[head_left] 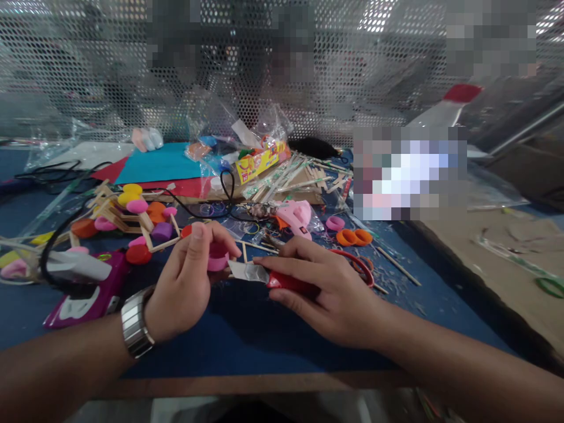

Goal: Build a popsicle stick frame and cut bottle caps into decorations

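My left hand (187, 282) pinches a small pink ring-shaped cap (217, 257) between thumb and fingers, just above the blue table top (247, 335). A metal watch (134, 323) sits on that wrist. My right hand (328, 288) is closed round a red-handled cutter (288, 283). Its silver blade end (247, 271) points left and touches the pink cap.
A stick-and-cap model (132, 220) stands at the left, beside a purple glue gun (88, 282). Orange rings (355, 237), a pink ring (335, 223), a pink tool (296, 216), wooden sticks (291, 176), plastic bags and coloured paper (158, 164) lie behind. Brown cardboard (493, 264) lies at the right.
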Demonstrator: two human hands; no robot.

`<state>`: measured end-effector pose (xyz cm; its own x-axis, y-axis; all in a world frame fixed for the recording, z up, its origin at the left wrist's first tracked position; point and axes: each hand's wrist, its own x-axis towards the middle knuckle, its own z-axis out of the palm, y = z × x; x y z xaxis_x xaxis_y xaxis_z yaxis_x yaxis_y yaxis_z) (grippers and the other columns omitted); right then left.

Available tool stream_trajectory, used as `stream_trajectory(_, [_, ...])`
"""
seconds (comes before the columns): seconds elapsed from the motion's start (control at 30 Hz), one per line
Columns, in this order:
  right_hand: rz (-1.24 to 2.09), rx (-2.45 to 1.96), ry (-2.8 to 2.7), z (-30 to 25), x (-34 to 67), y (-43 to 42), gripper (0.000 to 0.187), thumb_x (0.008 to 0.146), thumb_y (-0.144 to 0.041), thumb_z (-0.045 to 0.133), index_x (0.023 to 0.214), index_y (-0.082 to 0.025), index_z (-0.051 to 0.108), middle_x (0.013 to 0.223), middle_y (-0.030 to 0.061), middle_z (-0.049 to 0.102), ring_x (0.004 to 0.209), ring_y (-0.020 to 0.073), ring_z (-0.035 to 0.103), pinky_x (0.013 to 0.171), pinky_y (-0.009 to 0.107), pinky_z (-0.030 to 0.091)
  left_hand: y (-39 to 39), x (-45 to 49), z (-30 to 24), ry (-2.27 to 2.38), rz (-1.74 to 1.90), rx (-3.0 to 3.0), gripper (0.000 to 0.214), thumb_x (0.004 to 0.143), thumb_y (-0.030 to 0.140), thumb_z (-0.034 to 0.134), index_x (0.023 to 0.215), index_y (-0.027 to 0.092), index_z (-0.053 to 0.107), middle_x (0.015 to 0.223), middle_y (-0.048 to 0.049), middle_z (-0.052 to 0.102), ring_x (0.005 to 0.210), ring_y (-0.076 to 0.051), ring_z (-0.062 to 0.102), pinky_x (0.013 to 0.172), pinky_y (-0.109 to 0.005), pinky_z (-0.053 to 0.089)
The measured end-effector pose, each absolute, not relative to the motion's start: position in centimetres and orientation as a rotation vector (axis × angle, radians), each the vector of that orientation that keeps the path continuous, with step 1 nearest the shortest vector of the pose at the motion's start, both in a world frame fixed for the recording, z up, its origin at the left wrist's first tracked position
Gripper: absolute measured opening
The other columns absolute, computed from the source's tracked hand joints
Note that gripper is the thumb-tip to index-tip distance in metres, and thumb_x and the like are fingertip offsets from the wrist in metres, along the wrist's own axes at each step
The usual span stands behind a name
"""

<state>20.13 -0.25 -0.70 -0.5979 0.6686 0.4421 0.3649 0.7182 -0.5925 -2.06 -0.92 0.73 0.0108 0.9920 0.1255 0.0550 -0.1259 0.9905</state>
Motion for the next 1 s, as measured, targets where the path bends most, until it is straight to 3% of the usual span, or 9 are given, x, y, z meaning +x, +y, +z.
stream_trajectory(0.27, [0.583, -0.753, -2.247, -0.64, 20.15, -0.31, 0.035, 0.099, -0.029, 0.065, 0.130, -0.014, 0.071, 0.095, 0.0085, 0.061, 0.081, 0.0182, 0.062, 0.072, 0.033, 0.056, -1.16, -2.43, 0.26, 1.132, 1.326, 1.498, 0.057, 0.100, 0.068, 0.044, 0.076, 0.023, 0.070, 0.081, -0.0052, 0.068, 0.074, -0.020, 0.060, 0.061, -0.032, 0.046])
stream_trajectory(0.4, [0.577, -0.755, -2.256, -0.53, 20.07, -0.38, 0.035, 0.098, -0.029, 0.066, 0.128, -0.012, 0.072, 0.093, 0.0088, 0.060, 0.078, 0.0176, 0.061, 0.069, 0.032, 0.055, -1.30, -2.47, 0.19, 1.071, 1.303, 1.569, 0.057, 0.105, 0.061, 0.036, 0.078, 0.023, 0.068, 0.080, -0.0038, 0.065, 0.072, -0.018, 0.057, 0.065, -0.032, 0.044])
stream_trajectory(0.53, [0.573, -0.775, -2.261, -0.59, 20.12, -0.35, 0.035, 0.098, -0.026, 0.066, 0.129, -0.013, 0.072, 0.093, 0.0086, 0.060, 0.078, 0.0176, 0.061, 0.069, 0.032, 0.055, -1.44, -2.69, 0.44, 1.088, 1.214, 1.695, 0.054, 0.107, 0.060, 0.030, 0.088, 0.022, 0.063, 0.074, -0.0018, 0.057, 0.061, -0.016, 0.048, 0.057, -0.032, 0.039])
stream_trajectory(0.63, [0.549, -0.785, -2.264, -0.63, 20.27, -0.27, 0.034, 0.098, -0.026, 0.066, 0.130, -0.015, 0.072, 0.094, 0.0080, 0.061, 0.078, 0.0171, 0.061, 0.068, 0.031, 0.055, -1.34, -2.79, 0.75, 1.169, 1.134, 1.885, 0.047, 0.095, 0.068, 0.055, 0.092, 0.021, 0.057, 0.074, 0.0018, 0.052, 0.057, -0.014, 0.042, 0.053, -0.030, 0.035])
stream_trajectory(0.73, [0.533, -0.780, -2.271, -0.54, 20.35, -0.27, 0.032, 0.098, -0.026, 0.064, 0.128, -0.017, 0.072, 0.094, 0.0078, 0.061, 0.077, 0.0170, 0.061, 0.066, 0.031, 0.055, -1.10, -2.70, 0.96, 1.269, 1.117, 2.009, 0.051, 0.073, 0.059, 0.085, 0.088, 0.021, 0.053, 0.078, 0.0025, 0.054, 0.063, -0.014, 0.047, 0.056, -0.027, 0.038])
stream_trajectory(1.0, [0.556, -0.775, -2.294, -0.20, 20.17, -0.65, 0.032, 0.097, -0.021, 0.065, 0.128, -0.015, 0.072, 0.093, 0.0075, 0.060, 0.076, 0.0163, 0.061, 0.065, 0.030, 0.055, -1.08, -2.62, 0.81, 1.319, 1.146, 2.208, 0.044, 0.077, 0.047, 0.085, 0.087, 0.022, 0.050, 0.075, 0.0042, 0.053, 0.061, -0.013, 0.048, 0.057, -0.027, 0.038])
